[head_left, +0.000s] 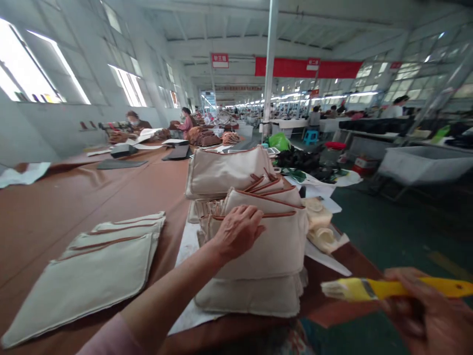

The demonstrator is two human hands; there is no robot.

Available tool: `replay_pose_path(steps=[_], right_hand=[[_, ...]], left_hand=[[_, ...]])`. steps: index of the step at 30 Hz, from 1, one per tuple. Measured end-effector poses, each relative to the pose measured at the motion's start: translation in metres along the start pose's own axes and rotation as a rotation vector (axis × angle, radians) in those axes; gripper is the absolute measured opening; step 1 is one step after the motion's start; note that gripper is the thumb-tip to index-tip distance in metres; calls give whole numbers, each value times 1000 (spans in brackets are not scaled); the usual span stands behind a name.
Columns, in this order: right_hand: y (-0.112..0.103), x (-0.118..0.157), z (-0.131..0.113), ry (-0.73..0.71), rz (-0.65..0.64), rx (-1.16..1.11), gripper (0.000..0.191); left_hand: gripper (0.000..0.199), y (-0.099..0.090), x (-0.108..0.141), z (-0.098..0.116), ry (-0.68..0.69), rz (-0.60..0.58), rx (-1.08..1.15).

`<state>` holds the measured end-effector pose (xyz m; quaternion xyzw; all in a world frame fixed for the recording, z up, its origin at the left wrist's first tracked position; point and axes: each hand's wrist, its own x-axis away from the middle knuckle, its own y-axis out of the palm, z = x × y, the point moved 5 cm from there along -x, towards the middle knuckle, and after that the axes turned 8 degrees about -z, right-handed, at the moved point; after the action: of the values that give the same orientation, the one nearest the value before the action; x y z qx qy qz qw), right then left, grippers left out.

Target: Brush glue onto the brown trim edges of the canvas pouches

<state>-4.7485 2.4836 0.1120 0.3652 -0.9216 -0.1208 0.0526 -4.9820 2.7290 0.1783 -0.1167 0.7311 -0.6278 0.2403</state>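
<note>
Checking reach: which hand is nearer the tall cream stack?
Left: the left hand is over the front of the tall cream stack; the right hand is apart, off to its right.

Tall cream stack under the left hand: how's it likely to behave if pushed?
Likely slides apart rather than moving as a block: the stack is uneven, with no visible tie. Probably floppy near the top: brown edges by the left hand bow and fan out. Rolling seems unlikely, given its flat, layered shape.

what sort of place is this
Probably a sewing factory: a stack of stitched cream pieces in front, a person in pink beside piled brown pieces, and a red banner overhead.
</note>
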Motion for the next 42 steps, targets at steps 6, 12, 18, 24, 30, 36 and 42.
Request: replay_pose_path(steps=[6,12,18,24,30,36,42], right_hand=[[-44,-48,-13,-142,156,512,42],[-48,-147,19,-329,-142,966,42],[-28,-198,69,-316,-266,1003,36],[-40,-188,53,-392,-284,1005,39],[-45,-147,44,-492,-438,1019,27],[-57,-132,42,-484,-311,1012,34],[-43,-84,2,-250,-60,694,41]], left_hand=[[24,37,-82,33,-234,-126,58],[19,34,-80,42,-202,-222,163],[30,-18,-35,44,-153,-369,471],[28,-6,-2,48,-190,-483,645],[26,35,14,64,-239,-384,672],[24,28,33,76,-258,-228,849],[25,22,52,95,-210,-205,972]])
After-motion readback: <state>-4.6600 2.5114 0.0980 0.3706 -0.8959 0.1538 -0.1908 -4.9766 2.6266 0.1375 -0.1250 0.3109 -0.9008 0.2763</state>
